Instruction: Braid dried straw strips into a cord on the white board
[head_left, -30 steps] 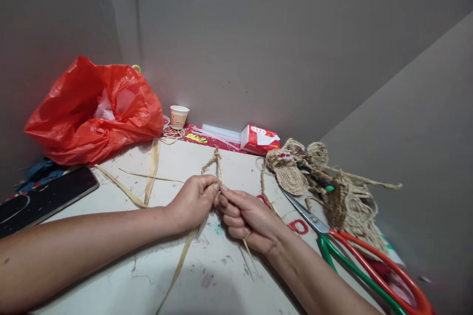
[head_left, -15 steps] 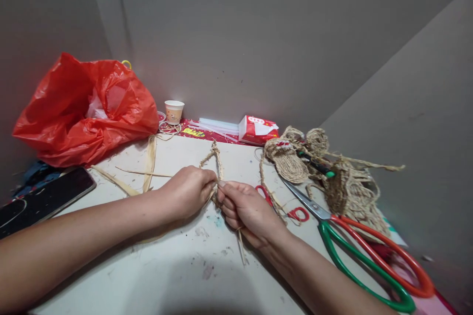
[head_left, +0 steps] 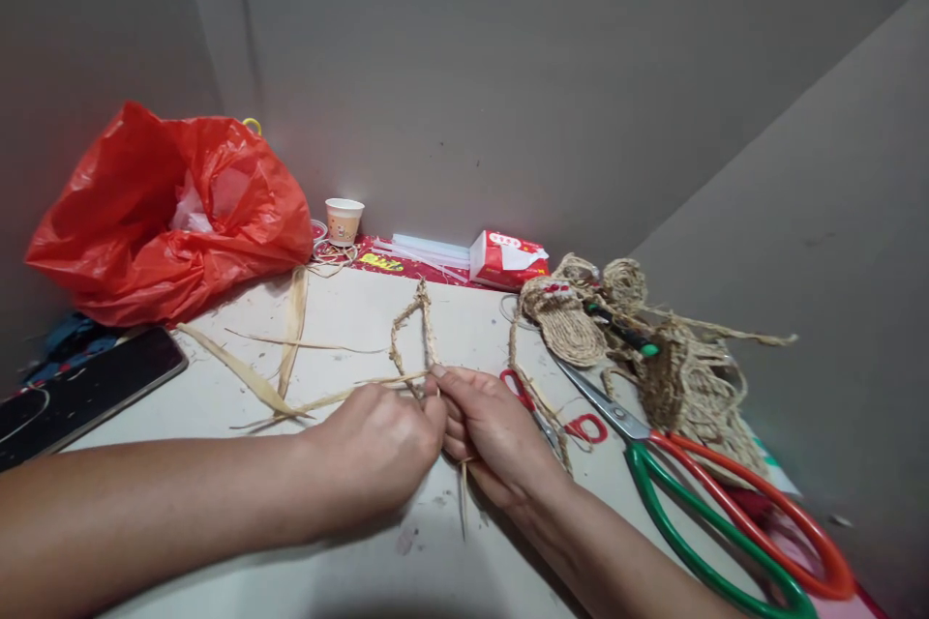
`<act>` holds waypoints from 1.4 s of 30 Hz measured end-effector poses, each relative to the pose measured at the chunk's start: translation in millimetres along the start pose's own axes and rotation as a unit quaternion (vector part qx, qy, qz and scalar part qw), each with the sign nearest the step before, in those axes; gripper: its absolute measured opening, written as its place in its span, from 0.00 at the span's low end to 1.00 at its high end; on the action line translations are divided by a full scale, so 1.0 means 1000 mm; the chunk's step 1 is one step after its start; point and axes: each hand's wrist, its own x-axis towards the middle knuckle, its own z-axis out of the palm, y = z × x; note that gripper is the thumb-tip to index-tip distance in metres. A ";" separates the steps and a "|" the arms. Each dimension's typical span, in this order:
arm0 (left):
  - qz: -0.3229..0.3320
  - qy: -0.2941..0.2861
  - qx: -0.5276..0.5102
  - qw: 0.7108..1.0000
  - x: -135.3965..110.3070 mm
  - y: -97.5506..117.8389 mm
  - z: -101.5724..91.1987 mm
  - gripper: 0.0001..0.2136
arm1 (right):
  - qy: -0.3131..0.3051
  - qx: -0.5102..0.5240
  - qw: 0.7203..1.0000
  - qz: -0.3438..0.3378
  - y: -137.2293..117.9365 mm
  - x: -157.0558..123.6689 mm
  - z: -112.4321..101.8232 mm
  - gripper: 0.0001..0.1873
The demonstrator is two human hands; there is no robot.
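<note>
A twisted straw cord [head_left: 428, 321] bends into a narrow loop on the white table, its lower part running into my hands. My right hand [head_left: 483, 411] pinches the cord between thumb and fingers, and loose straw ends [head_left: 464, 498] stick out below it. Close against it on the left, my left hand [head_left: 384, 450] is closed with its back toward me; its fingertips and whatever they grip are hidden. A pale straw strip [head_left: 363, 387] passes behind the left hand to the right thumb. Flat dry strips [head_left: 243, 374] lie farther left.
Large scissors [head_left: 645, 430] with red and green handles lie at right, beside small red scissors [head_left: 584, 427]. Behind them is a pile of coiled straw rope [head_left: 682, 377]. A red plastic bag [head_left: 239, 242], phone [head_left: 108, 387], paper cup [head_left: 344, 222] and tissue pack [head_left: 500, 256] stand around the edges.
My left hand has moved down and toward me, turning its back up. More of the cord loop and the pale strip now show. My right hand has shifted slightly lower, still pinching.
</note>
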 end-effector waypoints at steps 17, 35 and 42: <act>-0.135 0.087 -0.548 0.821 0.033 -0.036 0.008 0.10 | -0.132 0.000 0.988 0.079 -0.012 0.012 -0.020 0.16; -0.202 -0.063 -0.715 0.666 0.032 -0.041 -0.005 0.10 | -0.079 -0.566 0.795 -0.201 -0.026 0.001 -0.020 0.13; -0.175 0.031 -0.686 0.705 0.034 -0.040 0.006 0.10 | -0.040 -0.654 0.730 -0.195 -0.034 -0.007 -0.022 0.15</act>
